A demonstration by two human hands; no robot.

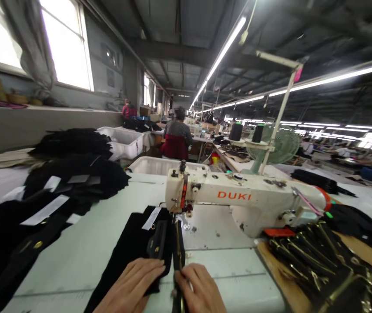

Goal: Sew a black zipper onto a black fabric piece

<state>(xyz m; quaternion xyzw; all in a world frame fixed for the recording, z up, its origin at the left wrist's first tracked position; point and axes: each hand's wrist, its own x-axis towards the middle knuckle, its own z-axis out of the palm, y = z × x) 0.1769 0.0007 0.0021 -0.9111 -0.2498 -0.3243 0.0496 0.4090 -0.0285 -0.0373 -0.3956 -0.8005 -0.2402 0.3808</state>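
Both hands sat at the bottom edge of the view, resting on black cloth spread over the pale tabletop. The left hand lay flat and released, fingers stretched forward, pressing the cloth down. The right hand pinched a narrow black strip between thumb and fingertips, holding it in line with the needle. That strip ran from the fingers straight up under the presser foot of the white sewing machine, with a small white label lying on the cloth just beside the foot. It looked like the feeding step of a seam, the strip being guided onto the cloth as it passed under the needle; going on would call for both hands to keep the strip straight on the cloth and fingers kept short of the needle. To the right, a wooden board held a heap of black strips with brass fittings. To the left lay stacks of black cloth pieces with white tags. Beyond the machine stood two dark thread cones on a stand, a green fan and white plastic bins. Farther off, a person in a grey top sat facing away, under long rows of tube lights.
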